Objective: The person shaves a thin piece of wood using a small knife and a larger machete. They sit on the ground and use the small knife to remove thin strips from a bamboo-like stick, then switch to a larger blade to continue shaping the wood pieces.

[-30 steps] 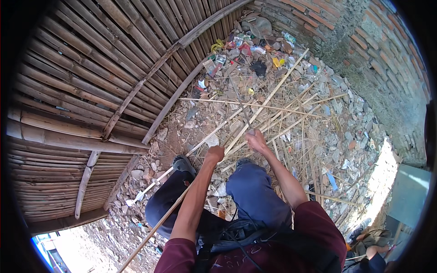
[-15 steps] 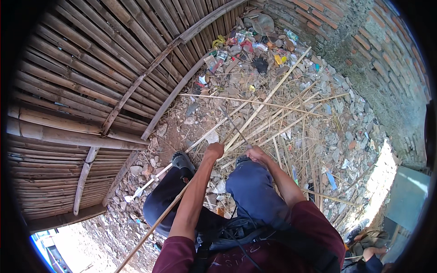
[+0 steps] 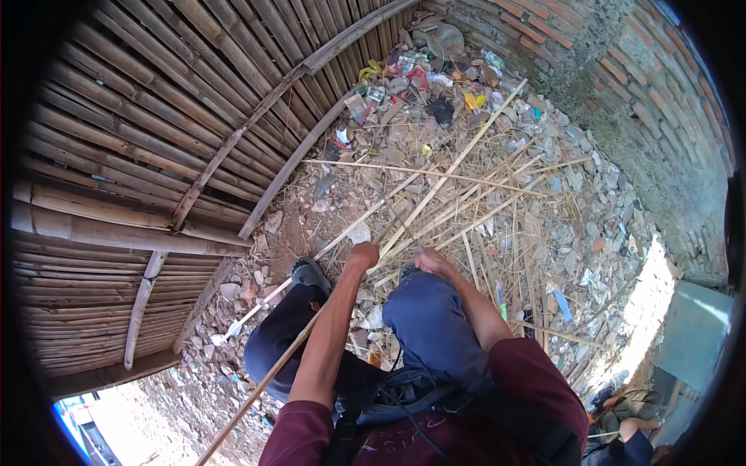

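Note:
My left hand (image 3: 364,255) is closed round a long bamboo strip (image 3: 276,368), which runs from the lower left under my forearm and out past my fist. In front of my right knee, my right hand (image 3: 432,262) grips a knife (image 3: 405,229) by its end. The long, narrow blade slants up and left and crosses near the far end of the strip; motion blurs it, so I cannot tell whether they touch. Several loose bamboo strips (image 3: 458,172) lie crisscrossed on the ground just beyond my hands, among thin shavings.
A bamboo slat wall (image 3: 194,101) stands at the left, and a brick wall (image 3: 660,116) at the right. Litter (image 3: 420,74) is heaped in the far corner. Stones and rubble cover the ground. A grey panel (image 3: 694,334) and another person's hand (image 3: 639,426) are at the lower right.
The knife blade has swung slightly and its tip has drawn nearer to me. My right hand has shifted a little left; my left hand keeps its hold on the strip.

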Demonstrator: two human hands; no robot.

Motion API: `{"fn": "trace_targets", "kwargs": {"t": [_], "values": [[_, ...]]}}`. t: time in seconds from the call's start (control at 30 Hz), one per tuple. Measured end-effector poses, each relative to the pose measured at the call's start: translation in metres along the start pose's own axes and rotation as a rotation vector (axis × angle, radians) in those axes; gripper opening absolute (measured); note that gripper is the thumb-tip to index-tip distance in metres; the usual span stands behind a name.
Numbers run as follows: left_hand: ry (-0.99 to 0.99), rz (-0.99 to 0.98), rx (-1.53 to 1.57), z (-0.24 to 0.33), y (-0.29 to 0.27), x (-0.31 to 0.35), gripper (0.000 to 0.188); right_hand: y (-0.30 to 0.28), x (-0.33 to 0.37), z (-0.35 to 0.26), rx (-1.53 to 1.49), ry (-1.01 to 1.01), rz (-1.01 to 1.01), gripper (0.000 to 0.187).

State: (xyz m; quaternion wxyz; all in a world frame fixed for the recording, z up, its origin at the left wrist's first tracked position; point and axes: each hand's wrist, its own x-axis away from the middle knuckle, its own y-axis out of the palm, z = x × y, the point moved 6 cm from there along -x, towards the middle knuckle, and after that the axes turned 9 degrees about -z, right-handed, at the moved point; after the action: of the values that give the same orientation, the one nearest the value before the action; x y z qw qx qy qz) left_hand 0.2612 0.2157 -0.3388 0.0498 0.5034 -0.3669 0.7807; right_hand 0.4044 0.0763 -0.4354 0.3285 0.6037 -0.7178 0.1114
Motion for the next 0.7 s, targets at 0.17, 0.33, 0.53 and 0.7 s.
{"fn": "trace_targets", "kwargs": {"t": [0.17,0.33,0.53,0.7], "values": [[-0.076,-0.006,0.156,-0.015,-0.002,0.008,0.052,0.005,-0.005,0.052,-0.052,0.145,-0.209,0.017],[-0.058,0.074,0.217,-0.022,-0.011,0.002,0.068,-0.016,0.005,0.006,0.155,0.085,-0.058,0.027],[-0.006,0.042,0.167,-0.005,-0.021,0.009,0.070,-0.029,0.017,-0.042,0.696,-0.222,0.266,0.042],[-0.078,-0.032,0.190,-0.013,-0.012,0.007,0.049,0.006,0.065,-0.195,0.630,-0.417,0.409,0.034]]}}
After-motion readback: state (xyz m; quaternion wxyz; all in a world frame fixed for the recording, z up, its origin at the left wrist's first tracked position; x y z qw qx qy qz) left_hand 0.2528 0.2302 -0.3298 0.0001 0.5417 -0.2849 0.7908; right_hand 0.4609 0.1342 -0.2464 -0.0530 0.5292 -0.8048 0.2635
